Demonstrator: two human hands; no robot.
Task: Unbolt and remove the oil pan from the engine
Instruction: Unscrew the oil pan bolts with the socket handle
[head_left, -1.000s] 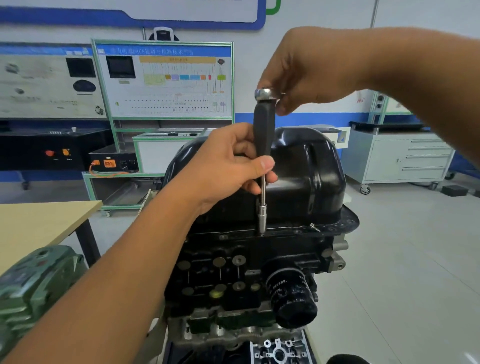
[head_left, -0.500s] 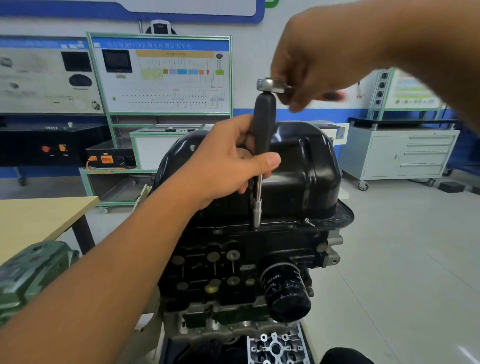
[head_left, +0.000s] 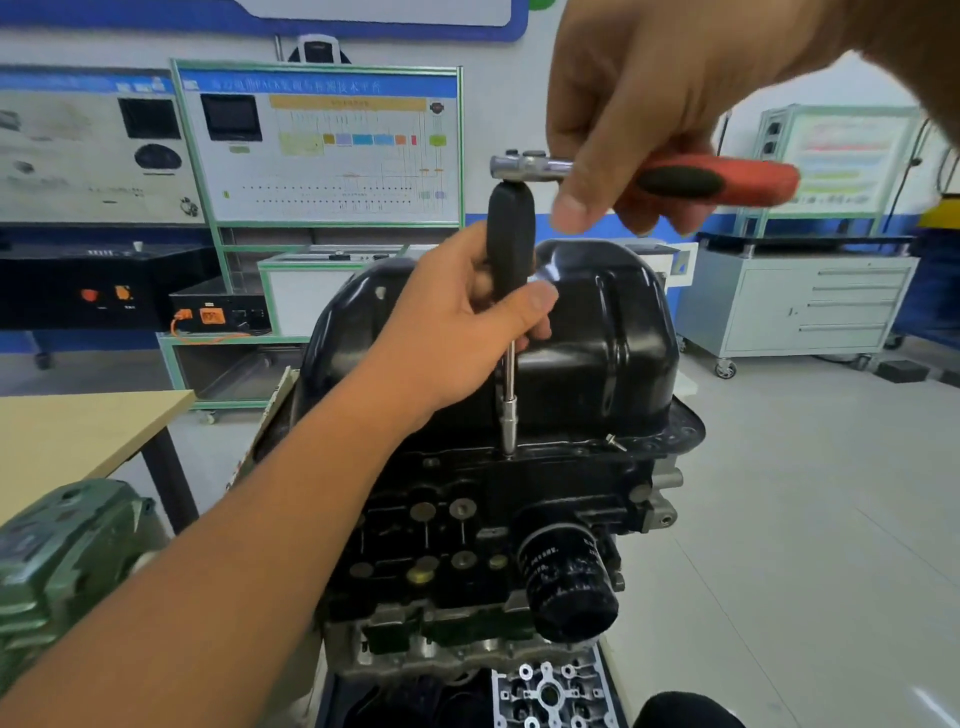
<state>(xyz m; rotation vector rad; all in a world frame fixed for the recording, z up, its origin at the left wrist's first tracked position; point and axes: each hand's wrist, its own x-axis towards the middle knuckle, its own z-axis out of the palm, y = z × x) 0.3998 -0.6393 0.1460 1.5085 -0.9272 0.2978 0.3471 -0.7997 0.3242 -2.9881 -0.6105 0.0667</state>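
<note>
A glossy black oil pan (head_left: 613, 332) sits on top of the inverted engine block (head_left: 467, 519). A socket extension with a black grip (head_left: 510, 239) stands upright, its socket (head_left: 508, 426) on a bolt at the pan's front flange. My left hand (head_left: 457, 332) grips the black grip's lower part. A ratchet with a red and black handle (head_left: 717, 181) is fitted on top of the extension, pointing right. My right hand (head_left: 649, 104) holds that handle near the chrome head (head_left: 524, 167). A loose bolt (head_left: 615, 442) sticks up from the flange to the right.
A black oil filter (head_left: 569, 587) juts out of the block toward me. A wooden table (head_left: 78, 436) and a green machine part (head_left: 62, 551) are at the left. Training boards (head_left: 322, 145) and a grey wheeled cabinet (head_left: 810, 306) stand behind. Open floor lies to the right.
The ratchet handle has swung from behind my right hand out to the right, now fully visible. My left hand keeps its hold on the upright extension.
</note>
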